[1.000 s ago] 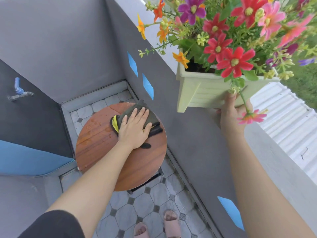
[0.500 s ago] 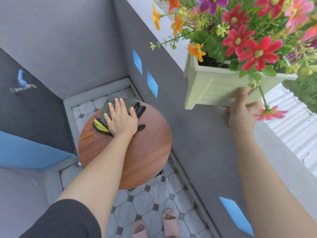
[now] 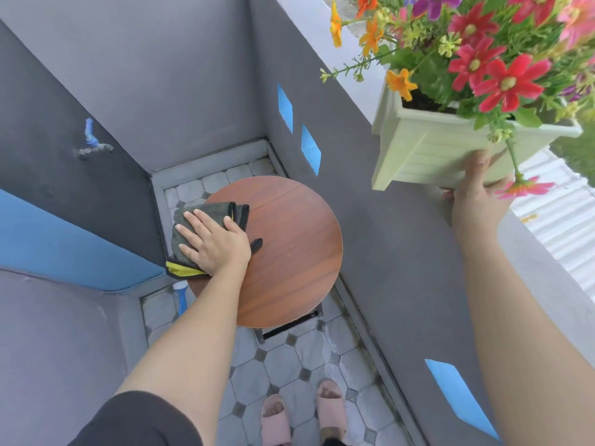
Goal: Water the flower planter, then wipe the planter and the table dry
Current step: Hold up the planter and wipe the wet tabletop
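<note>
cloth (image 3: 206,220) on table (image 3: 289,239) left edge | planter (image 3: 428,152) above-right of table

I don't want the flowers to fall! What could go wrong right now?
The right hand alone holds the planter up beside the wall; it could tip or slip. The cloth under the left hand hangs over the table edge and might slide off.
</note>
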A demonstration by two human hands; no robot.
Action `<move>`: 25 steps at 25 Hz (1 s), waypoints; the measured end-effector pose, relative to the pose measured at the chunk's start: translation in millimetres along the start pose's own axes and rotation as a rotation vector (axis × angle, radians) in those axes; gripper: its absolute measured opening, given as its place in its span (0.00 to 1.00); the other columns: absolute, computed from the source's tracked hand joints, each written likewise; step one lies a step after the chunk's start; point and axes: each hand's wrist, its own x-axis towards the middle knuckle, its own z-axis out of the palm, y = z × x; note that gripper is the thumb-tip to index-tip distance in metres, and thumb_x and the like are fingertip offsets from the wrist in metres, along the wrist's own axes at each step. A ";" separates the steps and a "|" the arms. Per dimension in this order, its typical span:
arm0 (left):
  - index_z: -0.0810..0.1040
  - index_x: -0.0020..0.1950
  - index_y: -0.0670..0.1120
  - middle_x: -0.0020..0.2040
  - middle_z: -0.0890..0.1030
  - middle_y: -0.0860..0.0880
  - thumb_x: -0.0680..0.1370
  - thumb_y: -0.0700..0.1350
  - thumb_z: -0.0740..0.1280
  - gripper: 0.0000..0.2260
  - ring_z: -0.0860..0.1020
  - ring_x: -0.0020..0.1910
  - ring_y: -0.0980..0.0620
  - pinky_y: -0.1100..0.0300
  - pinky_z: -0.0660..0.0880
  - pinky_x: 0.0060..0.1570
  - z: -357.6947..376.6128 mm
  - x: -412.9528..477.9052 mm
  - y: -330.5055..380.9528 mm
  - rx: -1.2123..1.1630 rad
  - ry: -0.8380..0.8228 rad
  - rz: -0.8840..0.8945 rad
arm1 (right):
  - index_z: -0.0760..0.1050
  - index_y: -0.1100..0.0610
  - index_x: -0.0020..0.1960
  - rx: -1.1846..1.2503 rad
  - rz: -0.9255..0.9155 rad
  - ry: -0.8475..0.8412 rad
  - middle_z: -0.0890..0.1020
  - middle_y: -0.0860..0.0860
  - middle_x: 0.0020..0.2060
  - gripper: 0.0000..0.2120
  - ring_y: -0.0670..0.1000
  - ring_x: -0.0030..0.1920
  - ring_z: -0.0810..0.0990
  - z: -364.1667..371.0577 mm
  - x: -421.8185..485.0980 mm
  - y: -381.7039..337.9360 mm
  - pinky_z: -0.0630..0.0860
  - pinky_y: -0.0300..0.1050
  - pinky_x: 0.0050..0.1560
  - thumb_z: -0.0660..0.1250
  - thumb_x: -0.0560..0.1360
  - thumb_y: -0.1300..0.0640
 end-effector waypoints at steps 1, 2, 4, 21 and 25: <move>0.47 0.78 0.44 0.79 0.47 0.47 0.81 0.55 0.48 0.28 0.43 0.77 0.44 0.41 0.44 0.72 -1.2 -4.5 -5.6 0.006 -0.005 -0.013 | 0.71 0.49 0.44 0.018 -0.055 -0.021 0.77 0.48 0.42 0.31 0.51 0.42 0.82 -0.1 2.3 1.9 0.77 0.55 0.50 0.63 0.59 0.24; 0.47 0.78 0.44 0.79 0.47 0.47 0.81 0.55 0.47 0.28 0.43 0.77 0.43 0.39 0.45 0.72 -2.4 -9.3 -11.2 0.011 -0.013 -0.026 | 0.69 0.48 0.42 0.021 -0.062 -0.014 0.76 0.46 0.39 0.30 0.49 0.37 0.80 -0.6 2.6 3.0 0.76 0.53 0.46 0.64 0.58 0.23; 0.46 0.78 0.45 0.79 0.46 0.48 0.81 0.56 0.47 0.28 0.44 0.76 0.42 0.33 0.50 0.68 -5.8 -20.2 -21.3 0.021 -0.035 -0.060 | 0.73 0.49 0.46 0.069 -0.123 0.013 0.74 0.42 0.37 0.23 0.49 0.40 0.74 0.5 -2.6 -3.1 0.74 0.46 0.45 0.66 0.65 0.30; 0.62 0.72 0.37 0.58 0.77 0.36 0.76 0.65 0.57 0.36 0.73 0.60 0.38 0.50 0.69 0.48 -93.9 -119.5 -71.3 -0.126 -0.226 -0.061 | 0.68 0.47 0.36 0.150 -0.053 -0.028 0.71 0.48 0.30 0.24 0.53 0.33 0.72 -3.7 -10.3 -19.0 0.72 0.52 0.33 0.67 0.60 0.27; 0.65 0.67 0.46 0.58 0.72 0.47 0.67 0.57 0.75 0.35 0.75 0.54 0.46 0.53 0.73 0.49 -117.1 -137.6 -21.4 -0.506 -0.493 -0.111 | 0.69 0.49 0.36 0.128 -0.075 -0.018 0.71 0.48 0.29 0.26 0.51 0.33 0.72 -4.7 -8.0 -15.9 0.72 0.49 0.32 0.66 0.58 0.26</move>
